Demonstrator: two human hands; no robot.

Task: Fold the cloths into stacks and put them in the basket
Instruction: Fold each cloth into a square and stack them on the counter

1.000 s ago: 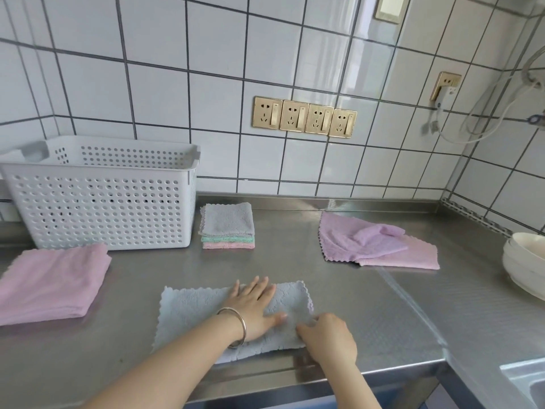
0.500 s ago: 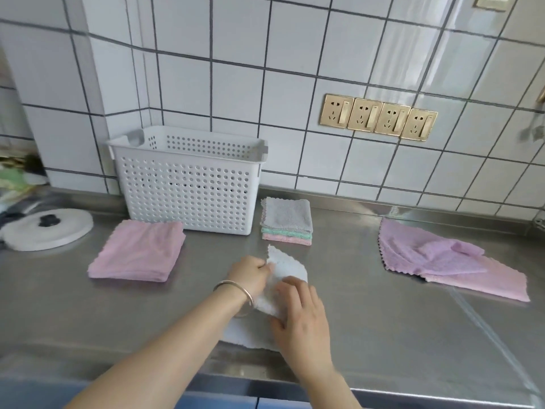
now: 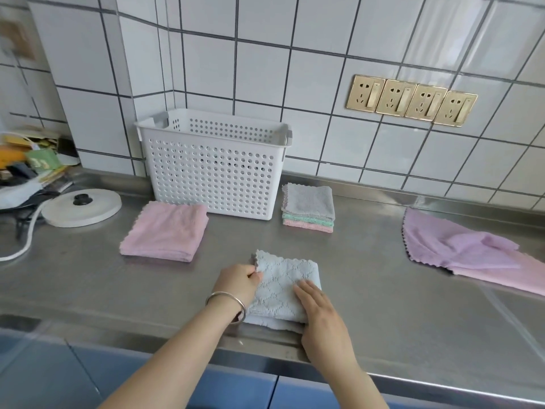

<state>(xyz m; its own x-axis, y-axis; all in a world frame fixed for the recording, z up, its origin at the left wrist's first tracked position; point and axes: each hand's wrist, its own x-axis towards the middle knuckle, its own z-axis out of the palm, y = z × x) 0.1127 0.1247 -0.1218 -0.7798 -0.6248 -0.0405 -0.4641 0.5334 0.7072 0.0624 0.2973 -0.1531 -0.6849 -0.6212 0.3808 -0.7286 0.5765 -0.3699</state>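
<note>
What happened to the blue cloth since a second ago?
The blue cloth went from spread flat to folded smaller. The left hand now pinches its corner; the right hand presses on top. The basket and the other cloths stayed put.

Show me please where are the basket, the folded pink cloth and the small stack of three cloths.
basket (image 3: 212, 178), head view, on its perforated front wall.
folded pink cloth (image 3: 166, 230), head view, middle of its top face.
stack of three cloths (image 3: 308, 200), head view, on the grey top cloth.
</note>
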